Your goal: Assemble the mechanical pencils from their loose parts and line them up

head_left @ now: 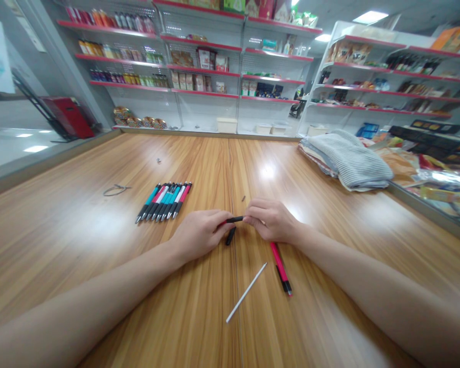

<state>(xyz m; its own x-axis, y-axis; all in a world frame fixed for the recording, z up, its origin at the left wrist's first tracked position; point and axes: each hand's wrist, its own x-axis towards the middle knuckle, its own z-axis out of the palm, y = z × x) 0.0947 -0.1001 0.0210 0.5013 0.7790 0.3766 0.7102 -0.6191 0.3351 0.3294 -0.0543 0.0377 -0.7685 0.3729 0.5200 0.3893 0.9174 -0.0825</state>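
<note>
In the head view, the left hand [198, 236] and the right hand [270, 221] pinch one thin black pen part [234, 219] between their fingertips, near the middle of the wooden table [322, 317]. This part seems light, stiff and a little slippery, so its barrel looks the best place to hold. A short black piece [230, 235] lies just below it. A red pen body [280, 268] and a white refill [246, 293] lie nearer the front edge. A row of teal and pink pens [163, 201] lies to the left, and a folded grey cloth [348, 158] lies well apart, by the right edge.

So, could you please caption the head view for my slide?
Left hand and right hand hold a black pen part over a wooden table, beside lined-up pens.
</note>
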